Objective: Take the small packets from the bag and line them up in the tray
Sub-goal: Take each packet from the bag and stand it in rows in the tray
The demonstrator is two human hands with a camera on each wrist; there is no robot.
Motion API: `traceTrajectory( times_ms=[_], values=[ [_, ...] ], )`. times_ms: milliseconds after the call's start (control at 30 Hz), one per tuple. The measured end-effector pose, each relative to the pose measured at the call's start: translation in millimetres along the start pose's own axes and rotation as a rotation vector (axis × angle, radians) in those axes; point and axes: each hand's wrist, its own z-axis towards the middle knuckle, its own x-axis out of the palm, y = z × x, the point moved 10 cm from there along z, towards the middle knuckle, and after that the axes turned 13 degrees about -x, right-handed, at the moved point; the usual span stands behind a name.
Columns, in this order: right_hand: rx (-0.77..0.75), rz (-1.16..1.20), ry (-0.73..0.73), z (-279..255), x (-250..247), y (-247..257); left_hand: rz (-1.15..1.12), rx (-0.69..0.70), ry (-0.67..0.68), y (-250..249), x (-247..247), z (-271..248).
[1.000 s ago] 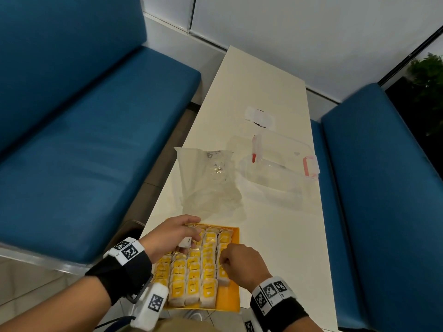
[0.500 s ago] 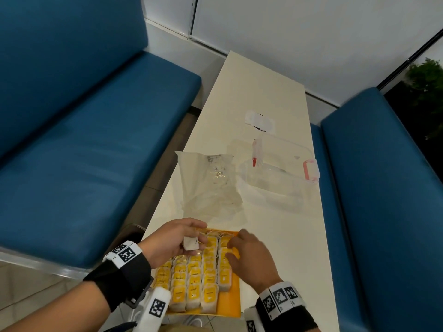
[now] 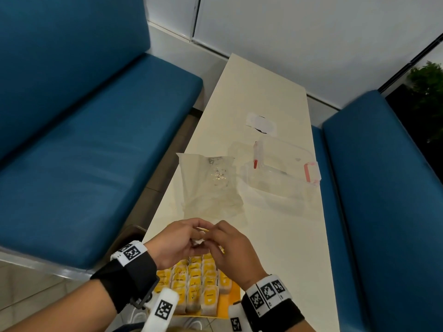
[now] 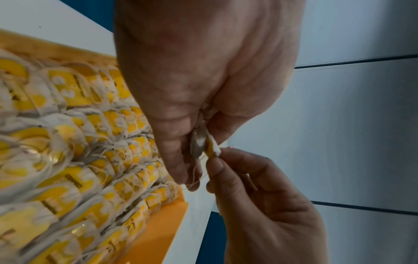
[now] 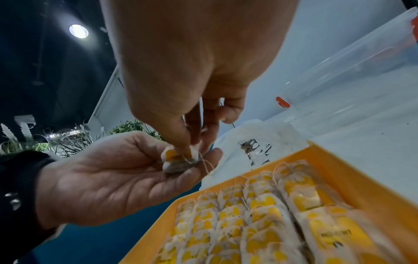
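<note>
A small white-and-yellow packet (image 3: 199,238) with a thin string is held above the far end of the orange tray (image 3: 233,305). My left hand (image 3: 182,238) cradles and pinches it (image 4: 203,144) between thumb and fingers. My right hand (image 3: 225,245) pinches the same packet (image 5: 174,160) from the other side, at its yellow tag. Several rows of like packets (image 3: 199,283) lie lined up in the tray, leaving a bare strip along its right side. The flat, clear plastic bag (image 3: 211,185) lies on the table just beyond the tray.
A clear lidded container (image 3: 282,168) with red clips stands right of the bag. A small white item (image 3: 261,123) lies farther back on the narrow cream table (image 3: 275,236). Blue benches (image 3: 84,152) flank the table on both sides.
My right hand has left the packets in the tray and come up to the packet held by my left hand. Both hands now meet above the tray's far end.
</note>
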Motion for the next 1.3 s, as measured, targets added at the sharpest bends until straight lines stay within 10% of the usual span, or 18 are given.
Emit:
traceTrajectory(
  times_ms=[367,967,1300],
  values=[
    [0.328,0.264,-0.184,2.3,-46.5,-26.2,0.525,0.291,-0.135,-33.9,0.4,-26.2],
    [0.323,0.060,0.764,-81.1,32.1,-30.2,0.814,0.270,-0.749,-35.2,-93.2,-40.6],
    [0.354,-0.207,0.736,-71.2,62.6,-61.2,0.858,0.237,-0.728,-31.5,-97.2,-29.6]
  ],
)
